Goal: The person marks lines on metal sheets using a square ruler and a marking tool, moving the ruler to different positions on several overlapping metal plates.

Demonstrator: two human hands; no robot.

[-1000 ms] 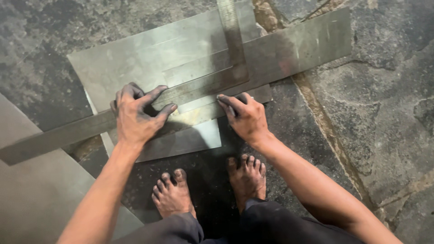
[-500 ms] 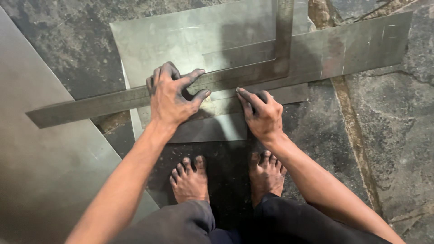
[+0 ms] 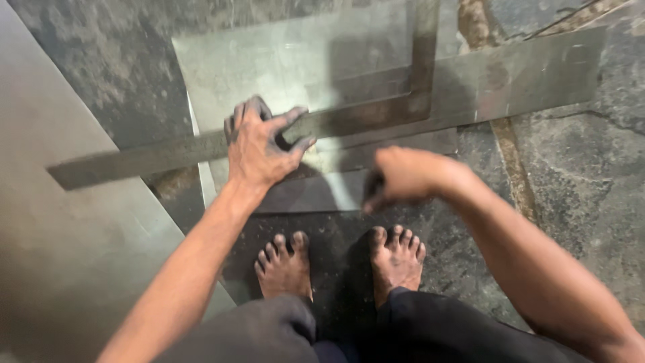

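Right hand [image 3: 403, 176] blurred, fingers indistinct

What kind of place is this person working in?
Likely a sheet-metal workshop floor. Cut metal sheets lie on a rough stone floor, and the left hand presses a long metal straightedge across them while the person squats barefoot.

My left hand [image 3: 259, 144] lies palm down with the fingers spread, thumb angled out to its right, the wrist straight and the forearm running back toward my body. My right hand [image 3: 403, 176] hangs just to the right of it, blurred, knuckles up and fingers curled downward, its forearm slanting in from the lower right.
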